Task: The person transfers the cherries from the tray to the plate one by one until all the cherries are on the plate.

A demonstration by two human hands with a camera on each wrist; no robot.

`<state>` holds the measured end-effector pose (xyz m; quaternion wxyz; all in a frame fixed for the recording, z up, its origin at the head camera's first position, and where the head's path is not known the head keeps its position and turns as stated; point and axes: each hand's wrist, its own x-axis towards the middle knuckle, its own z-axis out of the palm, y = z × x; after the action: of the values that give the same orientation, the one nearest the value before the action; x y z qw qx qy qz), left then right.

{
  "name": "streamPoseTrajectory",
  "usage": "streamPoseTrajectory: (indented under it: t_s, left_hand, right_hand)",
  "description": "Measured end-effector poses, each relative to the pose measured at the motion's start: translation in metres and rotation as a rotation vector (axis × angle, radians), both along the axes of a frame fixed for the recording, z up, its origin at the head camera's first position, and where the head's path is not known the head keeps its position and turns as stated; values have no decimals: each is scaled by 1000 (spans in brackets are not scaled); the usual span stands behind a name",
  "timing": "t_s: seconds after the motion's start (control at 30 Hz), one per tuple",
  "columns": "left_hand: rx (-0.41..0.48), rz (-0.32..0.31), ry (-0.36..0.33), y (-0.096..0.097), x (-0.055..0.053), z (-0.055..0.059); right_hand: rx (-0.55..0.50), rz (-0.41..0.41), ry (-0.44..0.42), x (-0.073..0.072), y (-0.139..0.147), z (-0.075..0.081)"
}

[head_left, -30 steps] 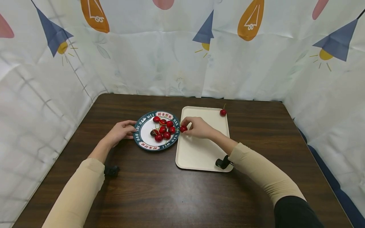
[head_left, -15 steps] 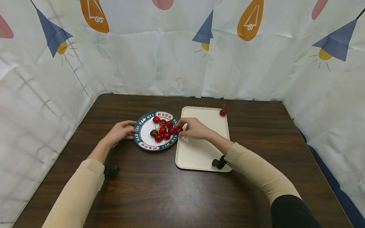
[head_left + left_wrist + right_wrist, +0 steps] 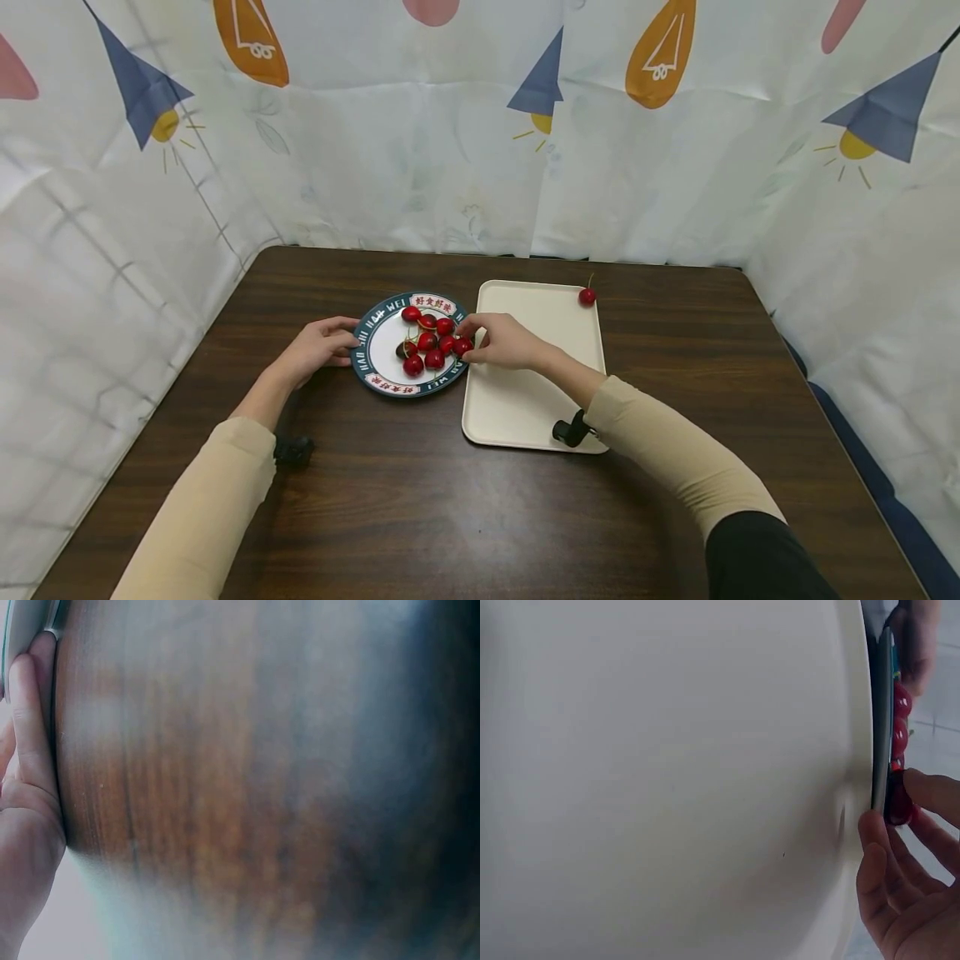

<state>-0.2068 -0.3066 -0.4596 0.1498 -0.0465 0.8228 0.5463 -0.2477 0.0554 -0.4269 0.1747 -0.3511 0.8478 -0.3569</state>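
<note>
In the head view, a round plate (image 3: 375, 384) with a white middle and a dark green lettered rim holds several red cherries (image 3: 426, 342), some with stems. My left hand (image 3: 315, 350) lies at the plate's left side, its extended fingers touching the rim. At the right rim my right hand (image 3: 506, 340) pinches a cherry (image 3: 462, 347) between thumb and fingers, close against the others. The right wrist view shows this dark red cherry (image 3: 898, 802) at the fingertips, just over the plate's edge. In the left wrist view the fingers (image 3: 28, 712) meet the plate's edge.
A cream rectangular tray (image 3: 517, 408) lies to the right of the plate, under the right forearm. One cherry with a stem (image 3: 587, 297) sits at its far right corner. Both stand on a dark brown wooden table (image 3: 450, 517), with a patterned white curtain (image 3: 450, 183) around it.
My right hand has moved left with its cherry from over the tray's edge onto the plate's right rim. A few cherries on the plate have shifted slightly left. The left hand has stayed put.
</note>
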Motion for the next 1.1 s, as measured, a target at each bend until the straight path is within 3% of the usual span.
streamPoseTrajectory:
  t_s: [0.5,0.8,1.1]
  left_hand:
    - [5,4,-11,2,1,3]
    - [53,-2,-41,13,11,30]
    - [49,0,-48,16,14,37]
  right_hand:
    - [14,-50,32,-6,29,2]
    - [28,-79,17,-9,49,0]
    - [26,-112,0,-11,64,0]
